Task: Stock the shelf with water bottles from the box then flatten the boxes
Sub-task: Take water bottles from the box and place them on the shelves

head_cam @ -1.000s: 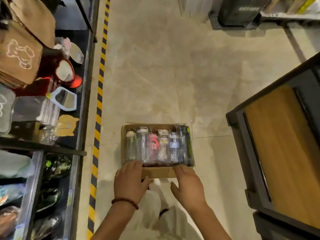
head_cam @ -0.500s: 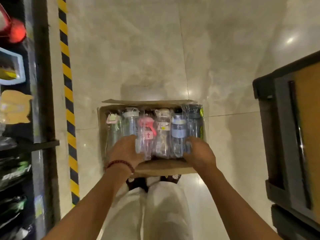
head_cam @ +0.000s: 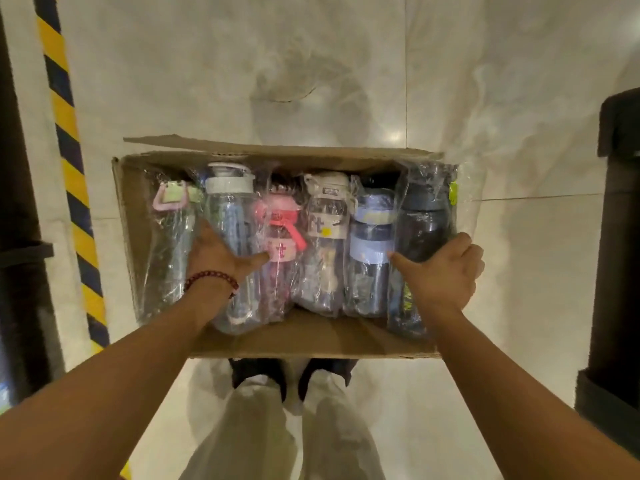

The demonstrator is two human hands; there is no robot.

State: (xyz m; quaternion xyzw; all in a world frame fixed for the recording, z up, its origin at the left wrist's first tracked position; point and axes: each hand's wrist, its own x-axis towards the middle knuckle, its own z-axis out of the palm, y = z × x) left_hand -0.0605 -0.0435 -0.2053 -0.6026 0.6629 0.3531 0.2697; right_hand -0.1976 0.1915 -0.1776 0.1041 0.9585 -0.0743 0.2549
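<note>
An open cardboard box [head_cam: 311, 341] lies on the pale floor in front of my feet. Several plastic-wrapped water bottles lie side by side in it, caps pointing away from me. My left hand [head_cam: 216, 252] grips the clear bottle with the white lid [head_cam: 228, 192], its thumb stretched toward the pink bottle [head_cam: 280, 216]. My right hand [head_cam: 440, 268] holds the dark bottle [head_cam: 422, 220] at the right end, fingers curled over its outer side and thumb reaching the blue bottle [head_cam: 372, 237]. Between them lies a white-capped labelled bottle [head_cam: 325, 216].
A yellow-and-black hazard stripe [head_cam: 69, 168] runs along the floor on the left, beside a dark shelf unit [head_cam: 17, 237]. Another dark unit [head_cam: 620, 237] stands at the right edge. My white trousers and dark shoes [head_cam: 259, 375] are just behind the box.
My hands moved from the box's near edge forward into the box and closed on the bottles. The view dropped closer to the box.
</note>
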